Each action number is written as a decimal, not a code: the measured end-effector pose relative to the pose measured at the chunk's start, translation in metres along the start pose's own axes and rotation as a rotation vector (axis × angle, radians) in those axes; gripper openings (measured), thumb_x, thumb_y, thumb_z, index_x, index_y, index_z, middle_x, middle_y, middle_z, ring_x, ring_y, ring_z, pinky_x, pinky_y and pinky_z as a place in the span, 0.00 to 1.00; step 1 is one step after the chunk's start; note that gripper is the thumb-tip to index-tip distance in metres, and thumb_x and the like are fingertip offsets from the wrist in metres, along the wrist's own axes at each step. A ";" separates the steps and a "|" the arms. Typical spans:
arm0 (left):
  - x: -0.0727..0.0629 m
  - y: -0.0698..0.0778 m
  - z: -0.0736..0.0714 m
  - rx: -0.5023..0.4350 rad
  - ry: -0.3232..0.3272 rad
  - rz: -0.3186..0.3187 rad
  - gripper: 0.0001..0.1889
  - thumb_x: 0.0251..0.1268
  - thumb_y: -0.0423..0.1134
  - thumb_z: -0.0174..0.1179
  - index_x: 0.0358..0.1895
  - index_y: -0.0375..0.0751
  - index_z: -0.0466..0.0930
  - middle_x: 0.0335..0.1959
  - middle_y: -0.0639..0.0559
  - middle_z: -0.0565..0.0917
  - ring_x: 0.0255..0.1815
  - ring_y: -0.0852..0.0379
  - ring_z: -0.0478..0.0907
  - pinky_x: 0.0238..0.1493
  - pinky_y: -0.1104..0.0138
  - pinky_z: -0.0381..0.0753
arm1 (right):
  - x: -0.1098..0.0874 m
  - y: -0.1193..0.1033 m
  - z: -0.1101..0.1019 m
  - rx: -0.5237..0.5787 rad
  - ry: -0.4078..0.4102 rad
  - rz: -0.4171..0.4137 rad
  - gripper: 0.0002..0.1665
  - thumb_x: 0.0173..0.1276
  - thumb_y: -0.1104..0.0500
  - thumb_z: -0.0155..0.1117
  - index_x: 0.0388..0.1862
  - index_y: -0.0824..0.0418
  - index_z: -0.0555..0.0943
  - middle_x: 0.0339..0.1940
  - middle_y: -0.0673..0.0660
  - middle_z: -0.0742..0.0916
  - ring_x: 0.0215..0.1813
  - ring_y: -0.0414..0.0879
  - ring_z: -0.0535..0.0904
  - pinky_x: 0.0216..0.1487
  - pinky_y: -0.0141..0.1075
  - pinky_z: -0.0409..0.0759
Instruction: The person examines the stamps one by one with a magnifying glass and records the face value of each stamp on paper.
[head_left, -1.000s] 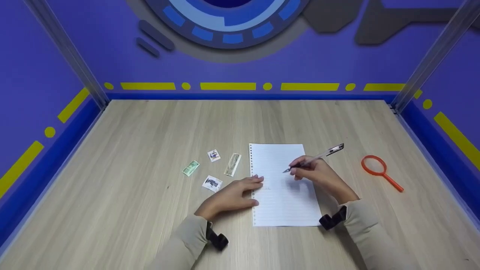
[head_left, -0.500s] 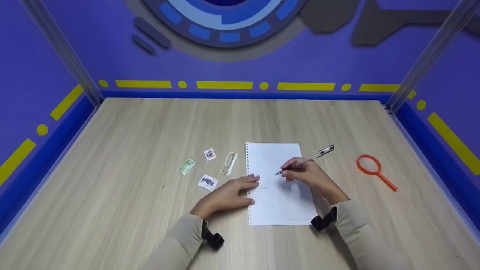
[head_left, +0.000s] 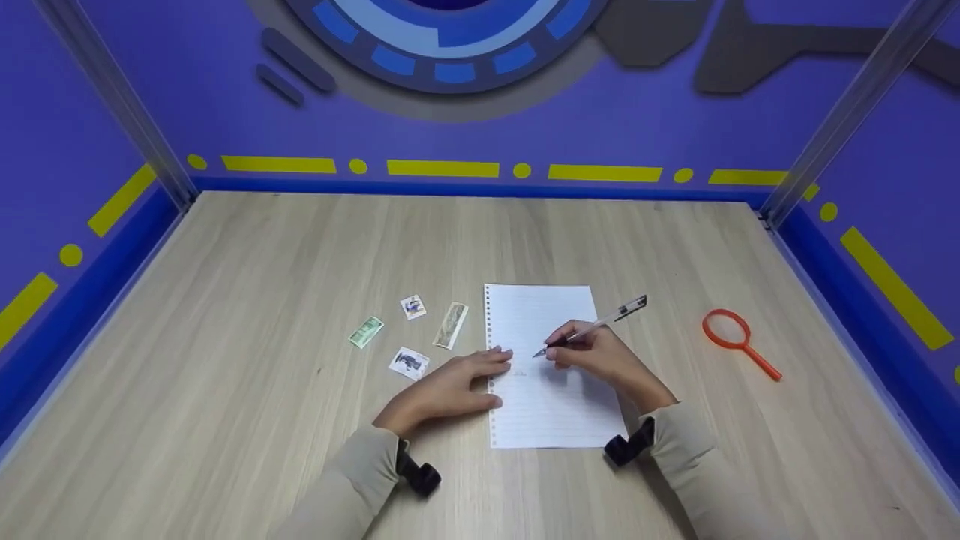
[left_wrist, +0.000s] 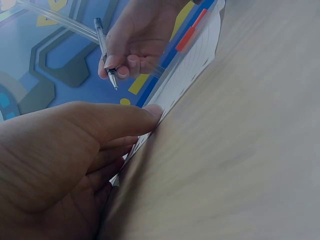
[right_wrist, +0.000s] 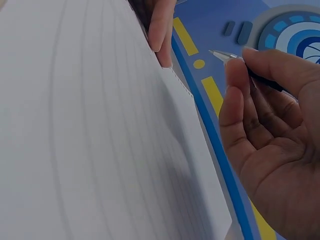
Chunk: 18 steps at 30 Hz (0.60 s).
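A sheet of lined loose-leaf paper (head_left: 555, 412) with holes down its left side lies on the wooden table. My left hand (head_left: 454, 382) rests on its left edge, fingers extended and thumb apart. In the left wrist view the thumb (left_wrist: 120, 120) lies along the punched edge. My right hand (head_left: 600, 360) pinches a clear gel pen (head_left: 604, 319) with a black grip, its tip hovering over the paper. The right wrist view shows the pen tip (right_wrist: 220, 55) clear of the sheet. Faint small writing (head_left: 519, 373) shows near the left fingertips.
Several stamps lie left of the paper: a green one (head_left: 366, 331), a small colourful one (head_left: 412, 307), a long brownish one (head_left: 451, 325) and a dark-pictured one (head_left: 409, 363). An orange magnifying glass (head_left: 761, 361) lies to the right. Blue walls surround the table.
My right hand has moved left and slightly nearer with the pen, bringing the tip closer to the writing. My left hand stays on the paper's edge. The head view has shifted slightly.
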<state>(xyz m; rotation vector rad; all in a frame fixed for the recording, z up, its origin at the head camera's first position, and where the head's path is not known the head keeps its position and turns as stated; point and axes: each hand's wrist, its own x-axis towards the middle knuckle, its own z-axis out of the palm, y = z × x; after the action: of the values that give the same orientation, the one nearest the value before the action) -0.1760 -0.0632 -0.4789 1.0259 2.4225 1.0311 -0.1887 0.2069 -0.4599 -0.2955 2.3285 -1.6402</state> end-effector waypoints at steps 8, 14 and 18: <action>0.000 0.000 0.000 -0.011 -0.003 0.005 0.29 0.62 0.40 0.60 0.67 0.37 0.69 0.74 0.53 0.64 0.77 0.54 0.54 0.77 0.60 0.53 | -0.002 0.000 0.006 -0.020 -0.001 0.000 0.16 0.60 0.59 0.69 0.44 0.66 0.80 0.33 0.49 0.86 0.33 0.39 0.82 0.38 0.29 0.82; 0.000 -0.001 0.000 -0.004 0.001 0.019 0.29 0.62 0.40 0.61 0.67 0.35 0.69 0.73 0.51 0.64 0.77 0.51 0.56 0.77 0.59 0.54 | -0.001 0.004 0.008 -0.067 0.010 -0.024 0.15 0.59 0.58 0.70 0.42 0.64 0.81 0.31 0.48 0.85 0.32 0.38 0.79 0.36 0.27 0.76; 0.001 -0.002 0.000 0.000 0.007 0.036 0.28 0.62 0.39 0.61 0.66 0.34 0.70 0.73 0.48 0.65 0.76 0.49 0.57 0.77 0.58 0.55 | 0.000 0.006 0.008 -0.089 0.020 -0.038 0.14 0.58 0.58 0.70 0.41 0.64 0.81 0.30 0.46 0.84 0.31 0.38 0.77 0.34 0.27 0.73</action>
<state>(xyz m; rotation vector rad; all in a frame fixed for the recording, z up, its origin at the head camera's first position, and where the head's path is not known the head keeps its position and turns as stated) -0.1776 -0.0635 -0.4799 1.0710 2.4184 1.0483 -0.1856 0.2016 -0.4685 -0.3446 2.4296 -1.5660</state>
